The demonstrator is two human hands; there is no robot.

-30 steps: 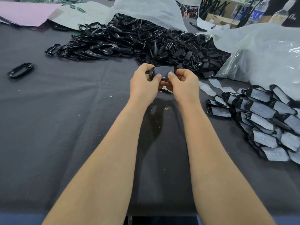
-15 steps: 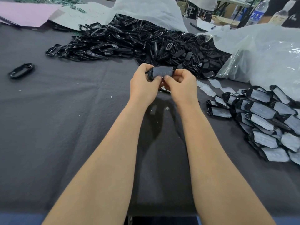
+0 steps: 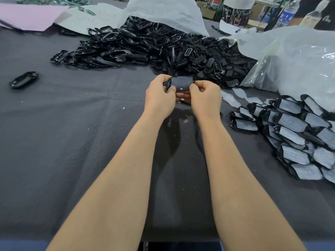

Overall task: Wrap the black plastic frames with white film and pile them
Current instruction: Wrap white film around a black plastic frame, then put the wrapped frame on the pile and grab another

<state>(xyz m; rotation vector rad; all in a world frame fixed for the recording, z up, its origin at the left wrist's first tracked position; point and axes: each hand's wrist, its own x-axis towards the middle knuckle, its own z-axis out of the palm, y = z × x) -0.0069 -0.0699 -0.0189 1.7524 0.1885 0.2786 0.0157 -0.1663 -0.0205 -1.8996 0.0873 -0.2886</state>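
A black plastic frame (image 3: 181,83) with greyish film over its face is held above the table centre. My left hand (image 3: 159,98) pinches its left end and my right hand (image 3: 205,100) pinches its right end, fingers curled under it. A large heap of bare black frames (image 3: 159,46) lies behind. To the right sits a pile of film-covered frames (image 3: 293,129). A few loose white film pieces (image 3: 233,98) lie between my right hand and that pile.
A single black frame (image 3: 24,79) lies apart at the far left. Clear plastic bags (image 3: 297,58) bulge at the right rear, a white bag (image 3: 163,9) behind the heap. Pink paper (image 3: 30,17) sits at the back left. Dark grey cloth (image 3: 72,133) covers the table.
My right hand has slid a little to the right along the frame, baring more of its film-covered face. The left hand has hardly moved.
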